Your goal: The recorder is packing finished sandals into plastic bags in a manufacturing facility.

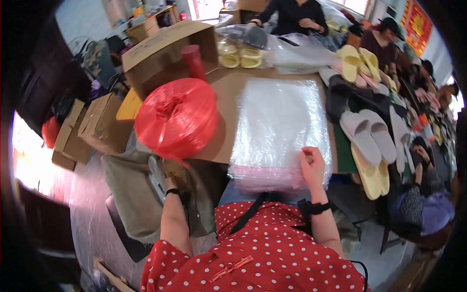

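With right hand (314, 169) at clear bags (279, 121), left hand (171, 181) low — cannot tell either grip; with yellow slippers (251, 62) apparently bagged, grey slippers (364, 142) loose.

Under the right hand (313, 168), the stacked bags (275, 124) are glossy, crinkled plastic, on matt cardboard (225, 124); left of it, the twine roll (177, 121) is shiny plastic; right of it, the grey slippers (360, 140) look matt, ribbed; beside the left hand (172, 183), dull, coarse-looking cloth (129, 197)

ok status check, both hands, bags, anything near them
Right hand at clear plastic bags, near right corner. Left hand low beside khaki cloth, grip unclear. Red twine roll left of bags.
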### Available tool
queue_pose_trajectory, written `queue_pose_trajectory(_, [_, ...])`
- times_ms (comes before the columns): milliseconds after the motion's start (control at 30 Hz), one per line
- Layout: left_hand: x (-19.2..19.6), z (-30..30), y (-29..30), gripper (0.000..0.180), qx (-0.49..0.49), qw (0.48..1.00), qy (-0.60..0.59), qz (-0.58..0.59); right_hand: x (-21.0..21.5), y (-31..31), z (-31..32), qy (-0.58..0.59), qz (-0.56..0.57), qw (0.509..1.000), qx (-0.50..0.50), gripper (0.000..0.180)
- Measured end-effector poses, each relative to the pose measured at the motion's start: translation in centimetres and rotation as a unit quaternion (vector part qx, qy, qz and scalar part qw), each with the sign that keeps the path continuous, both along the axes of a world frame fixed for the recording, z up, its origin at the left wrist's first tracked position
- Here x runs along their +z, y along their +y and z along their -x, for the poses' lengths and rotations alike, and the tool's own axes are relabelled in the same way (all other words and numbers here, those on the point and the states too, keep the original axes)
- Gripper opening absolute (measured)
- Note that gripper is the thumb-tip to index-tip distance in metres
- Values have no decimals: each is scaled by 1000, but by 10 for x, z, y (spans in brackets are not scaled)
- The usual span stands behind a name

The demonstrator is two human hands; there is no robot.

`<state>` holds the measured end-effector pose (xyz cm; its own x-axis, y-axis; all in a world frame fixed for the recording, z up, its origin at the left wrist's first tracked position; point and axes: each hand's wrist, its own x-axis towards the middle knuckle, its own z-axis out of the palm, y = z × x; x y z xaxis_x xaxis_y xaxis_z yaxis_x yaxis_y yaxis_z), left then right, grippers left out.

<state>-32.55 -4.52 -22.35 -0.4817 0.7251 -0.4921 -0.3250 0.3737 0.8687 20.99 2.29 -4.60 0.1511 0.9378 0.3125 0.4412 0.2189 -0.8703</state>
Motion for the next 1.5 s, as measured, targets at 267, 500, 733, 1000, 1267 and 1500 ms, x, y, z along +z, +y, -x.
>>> queue_pose_trajectory(267, [11, 37, -24, 71, -1, 879, 476, -22, 14, -6, -13, 43, 20, 997, 63, 19])
queue_pose_trajectory(500, [205, -112, -42, 30, 243, 700, 611, -279, 51, -8, -57, -36, -162, 986, 0, 11])
queue_pose_trajectory(733, [256, -239, 3, 24, -224, 628, 627, -404, 77, 39, -173, -293, -180, 899, -271, 27])
queue_pose_trajectory(1000, [221, -289, 61, 66, -436, 582, 603, -329, 67, 114, -225, -466, 80, 830, -295, 40])
queue_pose_trajectory(1267, [201, -288, 64, 70, -461, 597, 596, -274, 87, 82, -184, -364, -56, 884, -289, 28])
queue_pose_trajectory(1500, [198, -288, 63, 67, -446, 614, 578, -300, 109, 43, -88, -190, -189, 949, -167, 25])
